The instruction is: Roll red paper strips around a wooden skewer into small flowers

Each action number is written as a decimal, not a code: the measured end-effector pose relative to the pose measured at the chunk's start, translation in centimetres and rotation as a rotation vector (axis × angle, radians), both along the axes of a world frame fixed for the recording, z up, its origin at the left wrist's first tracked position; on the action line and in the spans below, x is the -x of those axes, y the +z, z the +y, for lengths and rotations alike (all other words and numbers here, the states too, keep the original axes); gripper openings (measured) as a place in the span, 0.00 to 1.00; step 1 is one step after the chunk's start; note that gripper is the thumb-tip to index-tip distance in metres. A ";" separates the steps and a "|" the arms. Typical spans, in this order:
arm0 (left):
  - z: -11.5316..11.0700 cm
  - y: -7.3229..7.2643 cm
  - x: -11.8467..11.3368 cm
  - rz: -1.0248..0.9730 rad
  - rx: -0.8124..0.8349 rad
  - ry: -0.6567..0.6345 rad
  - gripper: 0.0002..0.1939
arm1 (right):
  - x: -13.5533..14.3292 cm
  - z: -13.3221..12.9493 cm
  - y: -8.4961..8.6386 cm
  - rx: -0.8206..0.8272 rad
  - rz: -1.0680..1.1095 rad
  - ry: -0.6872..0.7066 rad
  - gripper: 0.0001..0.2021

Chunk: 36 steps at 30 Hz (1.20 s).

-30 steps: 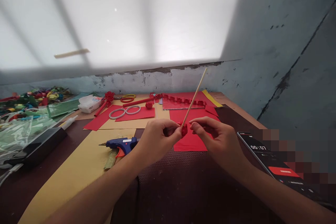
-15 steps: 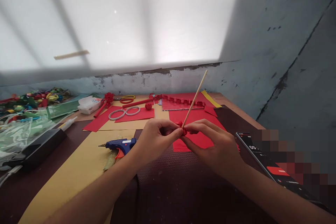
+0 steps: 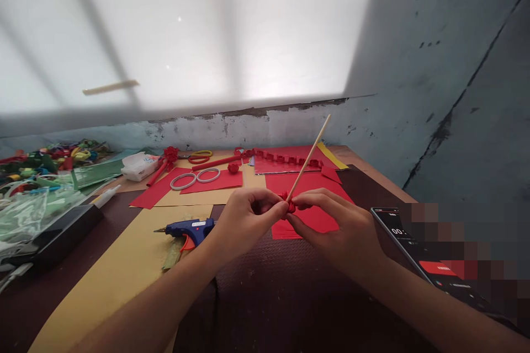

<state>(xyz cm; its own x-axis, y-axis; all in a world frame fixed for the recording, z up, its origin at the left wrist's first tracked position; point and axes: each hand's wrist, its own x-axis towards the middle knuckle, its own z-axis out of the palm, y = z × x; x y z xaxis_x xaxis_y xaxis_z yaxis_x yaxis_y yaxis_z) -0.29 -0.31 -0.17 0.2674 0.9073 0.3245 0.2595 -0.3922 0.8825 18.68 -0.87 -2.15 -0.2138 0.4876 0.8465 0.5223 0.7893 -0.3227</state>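
Observation:
Between my two hands is a small red paper flower (image 3: 291,207), with a thin wooden stick (image 3: 308,160) standing out of it, tilted up and to the right. My left hand (image 3: 259,215) pinches the flower with thumb and index finger at its left side. On the other side, the thumb and fingers of my right hand (image 3: 331,215) close on its edge. Part of the flower is hidden behind my fingertips. Left of my left wrist lies a blue glue gun (image 3: 188,228), its nozzle pointing left.
Red paper sheets (image 3: 314,220) lie behind my hands. Farther back are a red paper strip with curls (image 3: 285,159), a small red flower (image 3: 233,169), two tape rings (image 3: 183,181) and scissors (image 3: 196,157). A phone (image 3: 414,248) lies at right, a black power strip (image 3: 62,240) at left.
The stick has tipped slightly farther to the right, its top end a little lower. Both hands keep their grip on the red flower in nearly the same place.

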 end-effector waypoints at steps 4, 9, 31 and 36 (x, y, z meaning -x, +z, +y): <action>0.0 0.1 0.0 0.000 0.007 -0.015 0.16 | 0.1 0.0 0.1 -0.027 0.002 0.002 0.09; 0.1 0.1 0.0 0.004 0.019 -0.019 0.15 | 0.1 -0.1 0.3 -0.045 -0.001 -0.001 0.09; 0.0 -0.1 0.1 -0.076 0.083 -0.025 0.13 | 0.2 -0.1 0.4 -0.122 -0.033 -0.002 0.10; 0.0 0.3 0.0 -0.022 0.045 -0.037 0.15 | 0.1 -0.2 0.2 -0.117 -0.028 -0.001 0.11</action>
<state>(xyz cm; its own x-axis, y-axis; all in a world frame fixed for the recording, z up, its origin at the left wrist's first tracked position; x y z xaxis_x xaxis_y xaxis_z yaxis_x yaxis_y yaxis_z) -0.30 -0.36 0.12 0.2940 0.9107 0.2902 0.2261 -0.3613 0.9046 18.57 -1.06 -1.92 -0.2378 0.3864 0.8912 0.5303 0.8203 -0.2142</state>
